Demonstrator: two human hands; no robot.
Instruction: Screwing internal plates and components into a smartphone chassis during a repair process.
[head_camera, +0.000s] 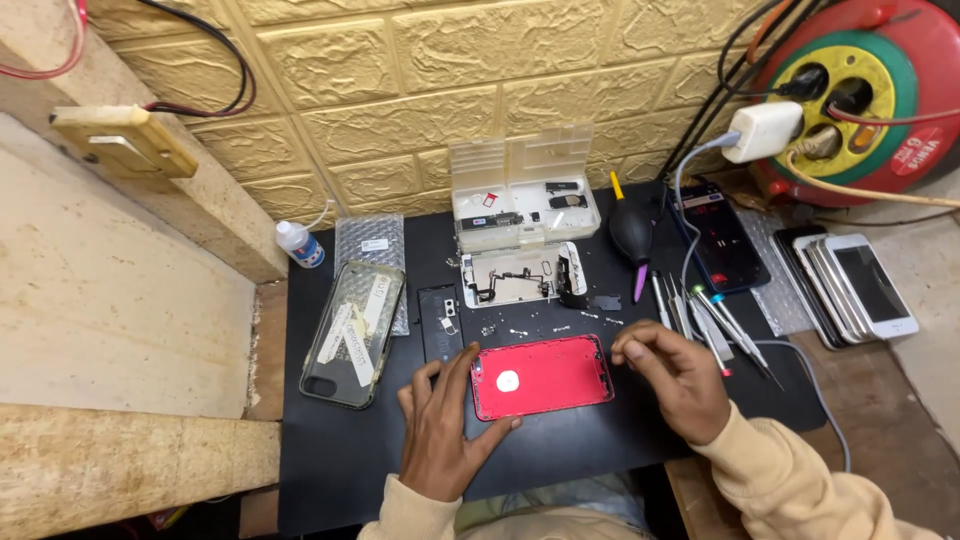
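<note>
A red phone back housing (545, 378) lies flat on the black work mat (340, 450), in front of me. My left hand (440, 425) rests on the mat with its fingers spread against the housing's left edge and lower left corner. My right hand (675, 375) hovers at the housing's right end, fingertips pinched together; whether something tiny sits between them I cannot tell. Small screws and loose parts (520, 328) are scattered on the mat just behind the housing.
A clear parts box (520, 195) stands at the back with an opened phone frame (515, 275) before it. A clear phone case (352, 335), a small black panel (440, 320), a dropper bottle (298, 243), a black air blower (632, 230), screwdrivers and tweezers (715, 325), a dark phone (720, 238), stacked phones (860, 285) and a cable reel (850, 90) surround the mat.
</note>
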